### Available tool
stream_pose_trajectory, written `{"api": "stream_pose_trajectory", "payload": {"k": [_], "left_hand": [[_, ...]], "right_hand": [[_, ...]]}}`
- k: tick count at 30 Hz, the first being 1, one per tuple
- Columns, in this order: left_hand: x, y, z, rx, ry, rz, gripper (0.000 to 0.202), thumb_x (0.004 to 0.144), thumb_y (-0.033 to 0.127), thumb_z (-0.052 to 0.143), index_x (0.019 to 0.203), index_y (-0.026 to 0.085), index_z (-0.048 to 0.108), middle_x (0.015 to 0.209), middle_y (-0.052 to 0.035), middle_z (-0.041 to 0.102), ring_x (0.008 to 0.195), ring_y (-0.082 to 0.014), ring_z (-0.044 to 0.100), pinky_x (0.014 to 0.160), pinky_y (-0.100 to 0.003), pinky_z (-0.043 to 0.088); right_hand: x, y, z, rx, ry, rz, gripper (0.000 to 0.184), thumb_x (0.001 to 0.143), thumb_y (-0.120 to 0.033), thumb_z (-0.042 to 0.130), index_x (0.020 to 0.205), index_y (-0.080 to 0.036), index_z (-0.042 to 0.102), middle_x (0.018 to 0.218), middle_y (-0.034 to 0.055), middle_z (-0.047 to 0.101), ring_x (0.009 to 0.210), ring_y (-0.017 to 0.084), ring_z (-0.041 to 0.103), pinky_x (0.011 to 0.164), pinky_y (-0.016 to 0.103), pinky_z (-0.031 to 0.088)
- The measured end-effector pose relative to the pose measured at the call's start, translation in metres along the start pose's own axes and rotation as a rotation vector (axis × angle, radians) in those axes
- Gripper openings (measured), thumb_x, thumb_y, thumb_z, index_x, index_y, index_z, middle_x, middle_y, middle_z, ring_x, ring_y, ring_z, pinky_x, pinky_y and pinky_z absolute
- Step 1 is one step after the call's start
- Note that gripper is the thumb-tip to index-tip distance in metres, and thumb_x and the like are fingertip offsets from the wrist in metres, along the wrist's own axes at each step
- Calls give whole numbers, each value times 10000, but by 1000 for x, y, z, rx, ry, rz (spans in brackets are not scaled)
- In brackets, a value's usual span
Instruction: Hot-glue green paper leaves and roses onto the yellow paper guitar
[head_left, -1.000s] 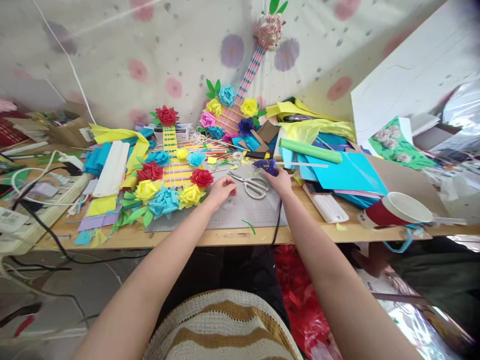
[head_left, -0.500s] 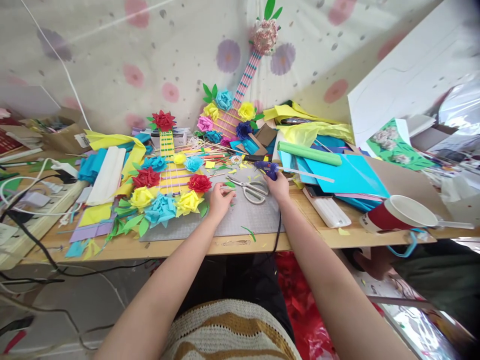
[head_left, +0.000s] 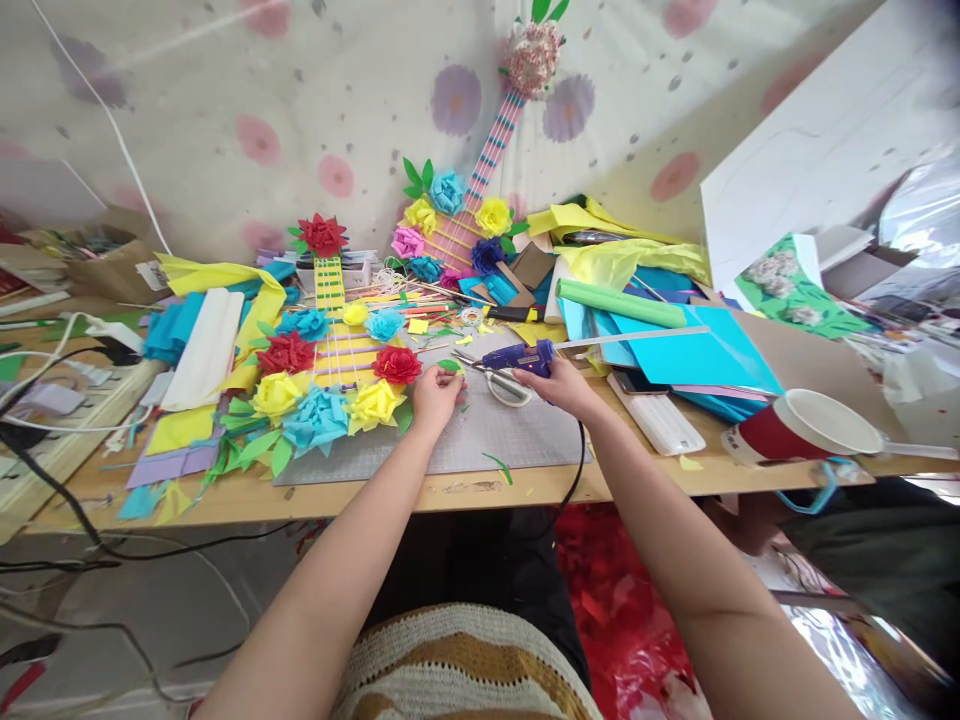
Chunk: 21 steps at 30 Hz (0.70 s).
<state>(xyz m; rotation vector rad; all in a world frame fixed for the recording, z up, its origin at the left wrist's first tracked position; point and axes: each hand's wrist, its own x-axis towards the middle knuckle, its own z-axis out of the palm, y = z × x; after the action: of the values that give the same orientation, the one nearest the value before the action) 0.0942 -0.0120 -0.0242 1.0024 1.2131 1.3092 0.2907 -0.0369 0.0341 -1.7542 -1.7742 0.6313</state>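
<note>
My right hand (head_left: 559, 385) is wrapped round a purple hot glue gun (head_left: 517, 357), its nozzle pointing left and a long glue stick (head_left: 630, 336) running out of its back. Between the fingers of my left hand (head_left: 437, 398) is a small green paper leaf (head_left: 449, 366), just left of the nozzle. Scissors (head_left: 504, 388) lie on the grey cutting mat (head_left: 480, 440), partly hidden beneath the glue gun. Left of my left hand lies a yellow paper guitar (head_left: 341, 355), its body ringed with red, blue and yellow paper flowers and green leaves.
A second, pink paper guitar (head_left: 491, 160) leans on the patterned wall covering. Blue sheets (head_left: 697, 350) and a green roll (head_left: 622, 303) are piled at right, near a red and white paper cup (head_left: 802, 430). A power strip (head_left: 82, 430) with cables sits at left.
The glue gun has swung round from pointing away to pointing left, towards the leaf, as my right hand turned. My left hand stays nearly in place with the leaf.
</note>
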Motion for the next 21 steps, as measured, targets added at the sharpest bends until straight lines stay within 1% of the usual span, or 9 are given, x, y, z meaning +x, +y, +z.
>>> {"api": "stream_pose_trajectory", "payload": {"k": [3, 8, 11, 14, 21], "left_hand": [[0, -3, 0, 8, 13, 35, 180, 650, 199, 672, 708, 162, 505, 624, -11, 602, 624, -174, 651, 475, -254, 520], [-1, -3, 0, 26, 28, 48, 163, 661, 193, 659, 706, 167, 504, 622, -10, 598, 611, -173, 649, 470, -253, 517], [-2, -2, 1, 30, 28, 40, 153, 666, 182, 651, 701, 169, 502, 613, -10, 596, 612, -177, 650, 468, -256, 514], [-2, -2, 1, 28, 32, 41, 158, 665, 191, 653, 698, 172, 500, 612, -6, 597, 614, -175, 650, 472, -254, 512], [-2, -3, 1, 22, 28, 42, 161, 664, 210, 653, 708, 171, 503, 622, -4, 598, 622, -165, 651, 469, -232, 505]], "right_hand": [[1, -3, -2, -56, -46, 43, 473, 709, -620, 530, 708, -159, 638, 526, 16, 544, 582, 164, 549, 526, 255, 385], [0, -8, 2, -90, -47, -12, 429, 732, -570, 546, 819, -166, 662, 649, 45, 626, 659, 177, 584, 576, 251, 406], [0, -9, 3, -111, -52, 0, 440, 741, -568, 545, 851, -158, 662, 643, 52, 630, 665, 187, 592, 566, 249, 399], [1, -9, 4, -117, -61, 29, 435, 746, -558, 547, 838, -146, 656, 672, 61, 643, 673, 192, 597, 558, 251, 392], [2, -10, 5, -112, -51, 30, 430, 733, -567, 557, 813, -156, 652, 700, 65, 648, 695, 203, 602, 581, 265, 399]]}}
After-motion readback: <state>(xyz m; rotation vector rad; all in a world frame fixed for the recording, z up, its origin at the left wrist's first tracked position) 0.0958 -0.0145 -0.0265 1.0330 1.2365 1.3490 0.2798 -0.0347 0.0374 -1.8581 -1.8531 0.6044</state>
